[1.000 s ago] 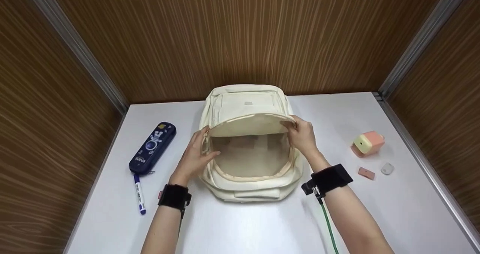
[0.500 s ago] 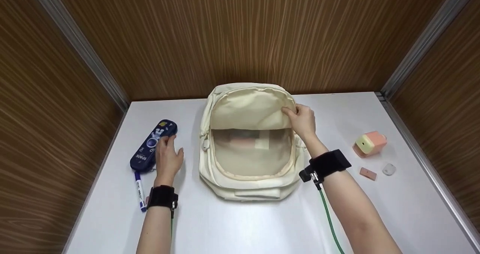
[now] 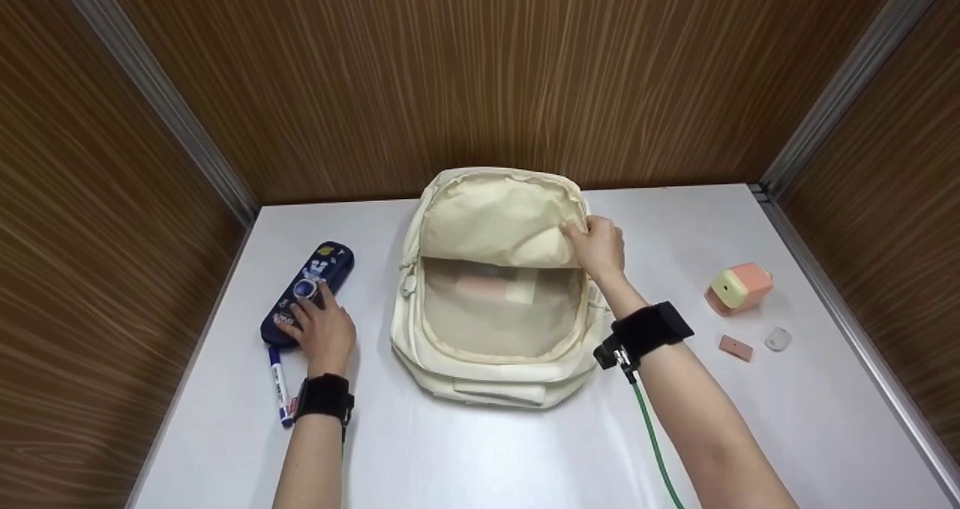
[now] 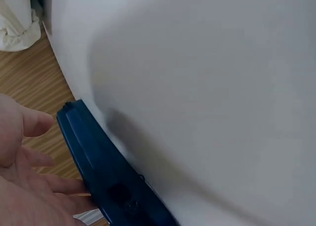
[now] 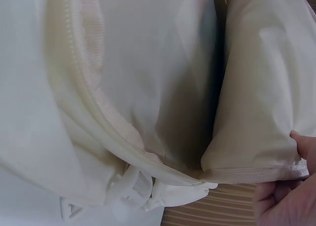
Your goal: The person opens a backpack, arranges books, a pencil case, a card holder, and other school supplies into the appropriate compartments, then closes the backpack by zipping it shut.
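Observation:
A cream backpack (image 3: 491, 370) lies on the white table with its zippered front panel folded back. My right hand (image 3: 600, 248) pinches the right edge of that panel (image 3: 487, 216), thumb on the inner lining. The right wrist view shows the same panel (image 5: 261, 97) lifted off the opening. On the left, my left hand (image 3: 328, 334) reaches over a dark blue pencil case (image 3: 330, 257) with an astronaut print, its fingers spread across the lower half. In the left wrist view, fingertips touch the case's (image 4: 108, 166) side while the thumb stands apart from it.
A whiteboard marker (image 3: 278, 381) lies below the pencil case, left of the left wrist. To the right are a pink and yellow pencil sharpener (image 3: 739, 287), a small pink block (image 3: 735, 347) and a small pale clear piece (image 3: 778, 338). Wood-grain panels (image 3: 495, 73) surround the table.
My left hand has left the backpack's edge and moved left onto the pencil case. My right hand has folded the panel back, uncovering the opening, and still holds it.

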Motion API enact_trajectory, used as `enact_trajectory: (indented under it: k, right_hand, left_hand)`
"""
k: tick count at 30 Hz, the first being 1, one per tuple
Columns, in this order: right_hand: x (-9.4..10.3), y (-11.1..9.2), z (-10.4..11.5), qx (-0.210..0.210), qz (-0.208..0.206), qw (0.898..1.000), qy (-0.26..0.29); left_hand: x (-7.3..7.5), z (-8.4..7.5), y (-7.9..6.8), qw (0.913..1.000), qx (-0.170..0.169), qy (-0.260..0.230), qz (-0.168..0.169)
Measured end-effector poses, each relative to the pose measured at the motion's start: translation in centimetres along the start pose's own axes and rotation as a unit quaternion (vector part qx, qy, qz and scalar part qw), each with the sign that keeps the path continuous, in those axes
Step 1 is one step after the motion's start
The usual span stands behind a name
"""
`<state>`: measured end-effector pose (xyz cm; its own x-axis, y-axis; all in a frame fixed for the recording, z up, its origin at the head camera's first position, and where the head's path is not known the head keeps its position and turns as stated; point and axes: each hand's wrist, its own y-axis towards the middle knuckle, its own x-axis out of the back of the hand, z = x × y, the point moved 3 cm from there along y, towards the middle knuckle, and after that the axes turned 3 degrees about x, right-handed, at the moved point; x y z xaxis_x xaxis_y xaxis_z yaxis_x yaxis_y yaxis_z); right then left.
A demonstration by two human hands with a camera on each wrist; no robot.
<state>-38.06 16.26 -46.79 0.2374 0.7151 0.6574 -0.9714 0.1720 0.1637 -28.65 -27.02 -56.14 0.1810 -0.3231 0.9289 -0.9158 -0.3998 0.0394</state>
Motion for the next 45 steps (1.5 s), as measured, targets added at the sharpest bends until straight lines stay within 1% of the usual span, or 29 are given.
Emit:
enact_trajectory:
  k: [4,8,11,13,14,16,20,23,26,29,33,36,38,40,43,45]
  right_hand:
    - [-0.2,-0.1,-0.3,-0.003,0.001,1.000,0.002]
    - [-0.2,-0.2,-0.6,-0.005,0.002,1.000,0.003]
    - [-0.3,-0.3,-0.7,-0.005,0.005,1.000,0.006]
    - [-0.4,-0.4,-0.7,-0.006,0.007,1.000,0.008]
    - [-0.4,-0.5,-0.7,-0.006,0.007,1.000,0.008]
    - [-0.4,-0.6,-0.7,-0.005,0.007,1.000,0.012]
    - [-0.5,-0.7,-0.7,0.004,0.008,1.000,0.016]
    - [-0.5,-0.7,-0.7,0.008,0.008,1.000,0.018]
    - [-0.5,-0.7,-0.7,0.008,0.007,1.000,0.019]
    - [-0.5,-0.7,-0.8,0.009,0.007,1.000,0.016]
    - [-0.6,-0.8,-0.8,0.005,0.011,1.000,0.015]
    - [-0.6,-0.8,-0.8,0.005,0.012,1.000,0.016]
    - [-0.6,-0.8,-0.8,0.007,0.011,1.000,0.017]
    - [-0.5,-0.7,-0.8,0.007,0.010,1.000,0.018]
    - [-0.5,-0.7,-0.9,0.004,0.010,1.000,0.020]
    - [-0.5,-0.7,-0.9,0.001,0.010,1.000,0.023]
  left_hand:
    - [-0.1,-1.0,-0.3,0.9997,-0.018,0.013,-0.006]
    - [-0.1,-2.2,-1.0,0.9981,-0.060,0.009,-0.008]
    - [-0.1,-2.7,-1.5,0.9953,-0.093,0.000,-0.026]
    - [0.0,-2.7,-1.8,0.9942,-0.101,-0.002,-0.038]
    - [0.0,-2.5,-1.9,0.9943,-0.098,-0.002,-0.041]
    - [0.0,-1.9,-2.1,0.9960,-0.080,-0.001,-0.039]
    - [0.1,-0.5,-2.1,0.9995,-0.026,-0.001,-0.020]
    - [0.1,0.3,-2.0,1.0000,-0.004,-0.007,-0.004]
    - [0.0,0.7,-2.1,0.9998,-0.003,-0.016,0.005]
    - [0.1,0.8,-2.1,0.9996,-0.009,-0.027,0.004]
    - [0.2,0.5,-2.1,0.9995,-0.009,-0.032,0.001]
    - [0.6,-0.1,-2.0,0.9992,-0.008,-0.038,-0.003]
    - [1.2,-0.6,-1.9,0.9987,-0.013,-0.047,-0.013]
    - [2.0,-1.3,-1.9,0.9975,-0.026,-0.058,-0.032]
    - [3.6,-2.8,-2.1,0.9928,-0.052,-0.078,-0.075]
    - [4.7,-3.9,-2.5,0.9870,-0.074,-0.094,-0.108]
